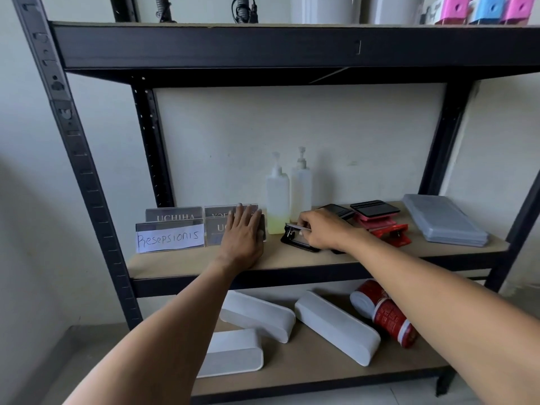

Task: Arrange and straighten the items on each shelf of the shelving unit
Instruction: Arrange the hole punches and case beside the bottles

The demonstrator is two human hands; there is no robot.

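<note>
Right hand (317, 229): grip pinching a thin pale card or strip, kind unclear, over the black device (298, 239) lying flat on the middle shelf (175, 263), just beside the two pump bottles (287, 194). Left hand (244, 232): grip spread flat, fingers pressed against the front-right acrylic name stand (217, 229), beside the "Resepsionis" stand (170, 238). Step in hand, by judgement: squaring the middle-shelf row; next, nudging the black device parallel to the edge, white cases (336, 327) below left askew.
</note>
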